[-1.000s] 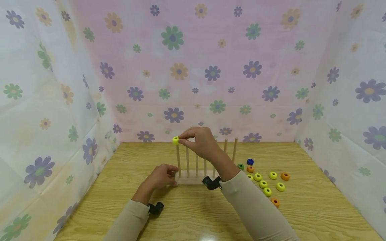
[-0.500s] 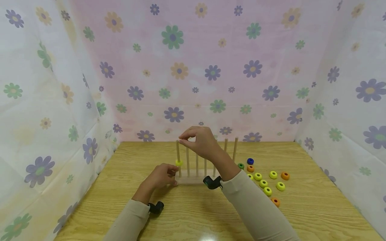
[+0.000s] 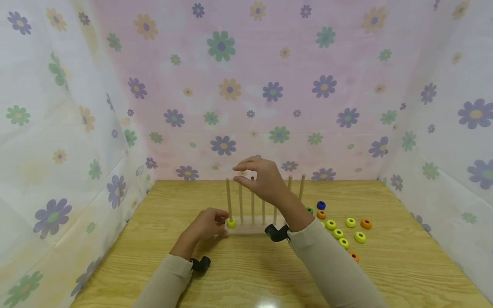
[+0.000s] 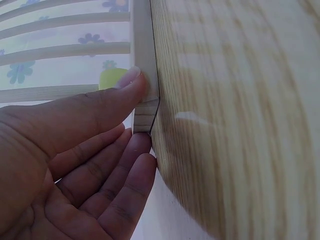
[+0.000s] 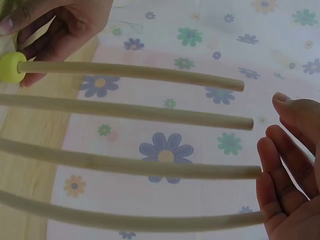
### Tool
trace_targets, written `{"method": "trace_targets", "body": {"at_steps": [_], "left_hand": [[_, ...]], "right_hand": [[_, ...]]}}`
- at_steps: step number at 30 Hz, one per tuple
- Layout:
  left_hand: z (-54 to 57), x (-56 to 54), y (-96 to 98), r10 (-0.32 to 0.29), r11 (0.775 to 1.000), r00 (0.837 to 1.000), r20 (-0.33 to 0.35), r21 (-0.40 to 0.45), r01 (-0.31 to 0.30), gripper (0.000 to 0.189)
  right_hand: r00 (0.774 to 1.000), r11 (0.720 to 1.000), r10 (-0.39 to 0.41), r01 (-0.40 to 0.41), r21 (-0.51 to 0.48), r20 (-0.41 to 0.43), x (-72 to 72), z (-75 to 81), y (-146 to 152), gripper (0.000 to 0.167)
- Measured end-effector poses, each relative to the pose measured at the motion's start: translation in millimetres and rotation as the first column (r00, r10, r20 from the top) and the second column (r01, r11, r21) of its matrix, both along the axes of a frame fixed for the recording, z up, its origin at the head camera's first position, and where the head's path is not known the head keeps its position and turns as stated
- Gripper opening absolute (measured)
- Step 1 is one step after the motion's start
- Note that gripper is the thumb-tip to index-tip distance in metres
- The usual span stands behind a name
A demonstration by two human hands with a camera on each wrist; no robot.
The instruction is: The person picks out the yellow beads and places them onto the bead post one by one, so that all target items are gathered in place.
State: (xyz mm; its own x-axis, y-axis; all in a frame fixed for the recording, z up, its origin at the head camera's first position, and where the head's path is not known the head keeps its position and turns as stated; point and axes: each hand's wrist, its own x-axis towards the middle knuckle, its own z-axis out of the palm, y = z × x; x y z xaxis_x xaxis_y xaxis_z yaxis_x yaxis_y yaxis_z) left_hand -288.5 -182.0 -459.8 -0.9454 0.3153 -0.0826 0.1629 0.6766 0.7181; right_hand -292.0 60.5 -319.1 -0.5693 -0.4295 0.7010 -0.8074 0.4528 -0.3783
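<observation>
A wooden peg stand [image 3: 246,231] with several upright dowels stands mid-table. One yellow ring [image 3: 231,223] sits at the foot of its leftmost dowel [image 3: 229,199]. My left hand [image 3: 206,223] grips the base's left end; in the left wrist view the thumb [image 4: 100,107] lies on the base [image 4: 145,65] near the ring, the fingers at its end. My right hand [image 3: 263,177] hovers by the dowel tops, holding nothing, with thumb and fingers apart. In the right wrist view, that hand [image 5: 295,180] is beside the dowel ends, and the yellow ring [image 5: 11,67] lies at the far end.
Right of the stand several loose yellow rings [image 3: 350,222] are scattered on the table [image 3: 254,273]. Among them lie orange rings [image 3: 366,223], a blue ring [image 3: 321,205] and a green ring [image 3: 310,210], partly hidden by the right arm. Flowered cloth [image 3: 246,115] walls the table.
The right hand let go of the yellow ring at the leftmost dowel's top, and the ring slid down to the base. The right fingers spread and shifted slightly right. The left hand stayed put.
</observation>
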Motion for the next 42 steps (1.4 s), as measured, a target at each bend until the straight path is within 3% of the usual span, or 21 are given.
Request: {"method": "trace_targets", "body": {"at_steps": [15,24,31,42], "left_hand": [[-0.1,-1.4,4.3,-0.004,1.0,1.0,0.02,0.012,0.004,0.064],[-2.4,0.7,3.1,0.004,1.0,1.0,0.023,0.01,-0.004,0.064],[-1.3,0.6,4.2,-0.003,1.0,1.0,0.021,0.018,0.003,0.065],[-0.3,-0.1,0.7,0.015,1.0,1.0,0.02,0.015,-0.015,0.065]], "right_hand": [[0.991,0.997,-0.058,0.051,-0.061,-0.123,9.1,-6.9,54.1,0.025],[0.988,0.994,-0.078,0.067,-0.086,-0.131,15.2,-19.3,81.3,0.024],[0.978,0.987,-0.147,0.135,-0.091,-0.149,20.9,-26.2,103.6,0.027],[0.97,0.983,-0.135,0.106,-0.15,-0.202,26.3,-30.1,123.1,0.031]]}}
